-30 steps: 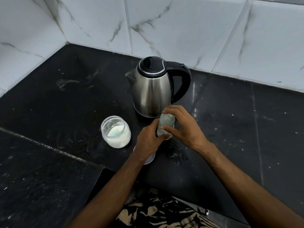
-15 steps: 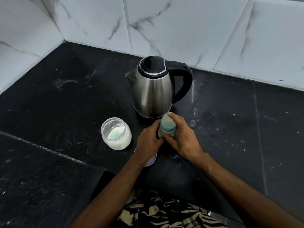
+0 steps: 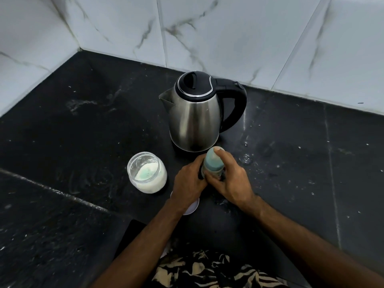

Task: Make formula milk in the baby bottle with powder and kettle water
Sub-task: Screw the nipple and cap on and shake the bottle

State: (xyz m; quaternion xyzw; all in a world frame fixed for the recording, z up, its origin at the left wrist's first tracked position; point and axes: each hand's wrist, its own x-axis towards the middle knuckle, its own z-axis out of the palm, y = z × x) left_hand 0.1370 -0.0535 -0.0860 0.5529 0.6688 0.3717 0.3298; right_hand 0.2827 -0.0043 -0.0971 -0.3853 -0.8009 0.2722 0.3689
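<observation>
A baby bottle (image 3: 212, 162) with a pale teal cap stands upright on the black counter, just in front of the steel kettle (image 3: 194, 119). My left hand (image 3: 190, 181) grips its lower body from the left. My right hand (image 3: 230, 179) wraps it from the right, with one fingertip resting on top of the cap. An open glass jar (image 3: 147, 173) of white powder, with a teal scoop lying in it, stands to the left of my hands. Most of the bottle's body is hidden by my fingers.
A white round lid (image 3: 192, 206) lies on the counter (image 3: 83, 132) under my left wrist. Water drops (image 3: 245, 157) sit right of the bottle. White marble tile walls (image 3: 207, 34) close the back and left sides. The counter's front edge is near my body.
My right hand slid down from covering the cap to the bottle's side, so the cap now shows. The bottle stayed upright in the same spot. The left hand kept its grip.
</observation>
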